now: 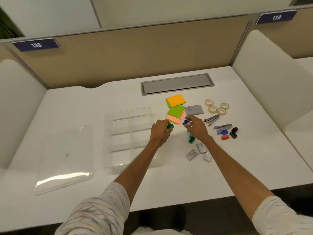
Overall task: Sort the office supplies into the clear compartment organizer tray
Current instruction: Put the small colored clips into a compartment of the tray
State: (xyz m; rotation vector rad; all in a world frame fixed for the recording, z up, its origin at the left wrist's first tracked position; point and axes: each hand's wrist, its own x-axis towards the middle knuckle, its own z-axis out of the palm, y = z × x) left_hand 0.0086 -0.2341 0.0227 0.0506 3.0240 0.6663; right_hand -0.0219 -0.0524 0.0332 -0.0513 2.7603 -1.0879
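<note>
Four tape rolls [216, 106], two staplers [217, 123], three staple boxes [199, 151]

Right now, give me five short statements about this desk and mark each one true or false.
1. The clear plastic compartment organizer tray holds no supplies. True.
2. The left hand holds a small green sharpener. True.
3. The four rolls of clear tape sit inside the tray. False: they lie on the white desk, right of the small grey box.
4. The right hand is empty. False: its fingers hold a small blue sharpener.
5. The clear flat lid lies left of the tray. True.
</note>
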